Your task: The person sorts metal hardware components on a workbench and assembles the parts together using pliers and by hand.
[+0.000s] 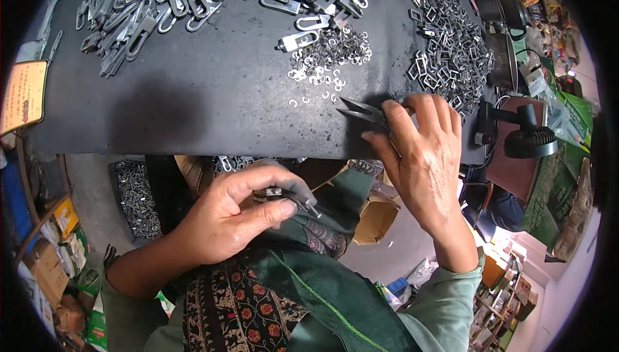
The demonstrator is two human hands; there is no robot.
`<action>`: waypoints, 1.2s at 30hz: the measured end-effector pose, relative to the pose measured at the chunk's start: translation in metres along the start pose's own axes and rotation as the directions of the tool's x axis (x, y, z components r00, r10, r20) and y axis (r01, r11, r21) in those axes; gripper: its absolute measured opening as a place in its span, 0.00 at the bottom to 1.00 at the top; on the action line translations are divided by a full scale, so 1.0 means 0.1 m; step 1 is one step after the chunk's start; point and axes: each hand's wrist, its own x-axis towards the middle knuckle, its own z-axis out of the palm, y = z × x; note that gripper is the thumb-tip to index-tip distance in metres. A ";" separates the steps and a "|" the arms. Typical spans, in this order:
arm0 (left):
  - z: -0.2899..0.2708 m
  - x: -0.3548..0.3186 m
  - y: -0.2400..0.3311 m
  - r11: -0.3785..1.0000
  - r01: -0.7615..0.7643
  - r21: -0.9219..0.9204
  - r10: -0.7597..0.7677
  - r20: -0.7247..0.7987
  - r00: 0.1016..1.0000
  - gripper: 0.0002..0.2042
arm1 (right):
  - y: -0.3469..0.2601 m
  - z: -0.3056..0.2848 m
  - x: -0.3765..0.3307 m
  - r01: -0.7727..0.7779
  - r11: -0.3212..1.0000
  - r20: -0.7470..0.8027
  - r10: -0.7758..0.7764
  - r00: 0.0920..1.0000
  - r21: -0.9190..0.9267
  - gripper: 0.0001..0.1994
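Your left hand pinched a dark metal piece in front of the bench, apparently to steady it. Your right hand gripped pliers, tips parted beside the small C-shaped rings, which probably lay there for easy reach.

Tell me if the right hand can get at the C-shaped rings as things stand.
Likely yes, with the pliers: the right hand holds them open, tips beside the nearest loose rings, and nothing shows in between.
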 end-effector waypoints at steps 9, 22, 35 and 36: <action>0.04 -0.01 0.02 0.934 -0.223 0.278 0.280 -0.187 0.942 0.08 | 0.00 -0.02 0.07 0.034 0.999 0.027 -0.033 0.999 -0.021 0.15; 0.02 0.04 0.11 0.993 -0.033 -0.112 0.015 -0.162 0.987 0.11 | 0.03 -0.13 0.10 0.375 0.848 -0.045 -0.387 0.921 0.376 0.17; 0.03 0.05 0.16 0.989 -0.084 -0.123 0.070 -0.116 0.991 0.10 | 0.00 -0.19 0.12 0.411 0.850 -0.057 -0.417 0.907 0.330 0.17; 0.04 0.05 0.17 0.989 -0.085 -0.119 0.071 -0.119 0.990 0.10 | -0.01 -0.19 0.11 0.414 0.858 -0.073 -0.412 0.908 0.305 0.17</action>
